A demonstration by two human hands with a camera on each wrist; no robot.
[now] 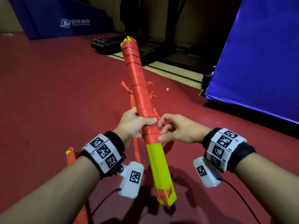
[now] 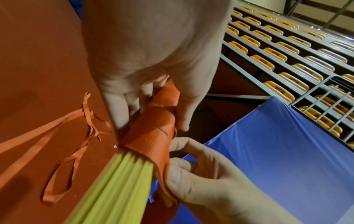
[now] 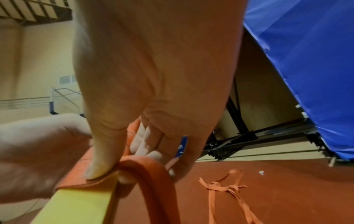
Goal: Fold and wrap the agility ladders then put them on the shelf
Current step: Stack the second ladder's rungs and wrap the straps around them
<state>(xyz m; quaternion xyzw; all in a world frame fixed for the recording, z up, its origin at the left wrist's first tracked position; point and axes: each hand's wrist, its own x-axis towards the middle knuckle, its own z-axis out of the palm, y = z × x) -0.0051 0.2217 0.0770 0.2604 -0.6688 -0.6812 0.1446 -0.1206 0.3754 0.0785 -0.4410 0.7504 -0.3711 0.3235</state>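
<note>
Gripping the folded agility ladder near its lower third, the left hand has its fingers curled over the top of the bundle and the thumb underneath, so the bundle runs straight through the fist and angles up and away from the person, held clear above the red floor. Just below that grip, the right hand pinches the orange strap where the wrapping ends — its thumb presses the last turn flat against the bundle's edge while the other fingers bend around the strap's loose run, which loops out under the hand in the right wrist view. The two hands sit side by side, nearly touching. The ladder itself is a tight stack of yellow-green flat rungs, bare at the near end where orange tabs show at the tips, and bound from the hands upward in overlapping spiral turns of orange webbing — only a small yellow peak shows at the far tip. Loose lengths of orange strap lie tangled on the floor beneath. A second orange-and-yellow bundle lies on the floor beside the left wrist. A blue padded mat stands to the right, another blue mat with a white logo at far left.
</note>
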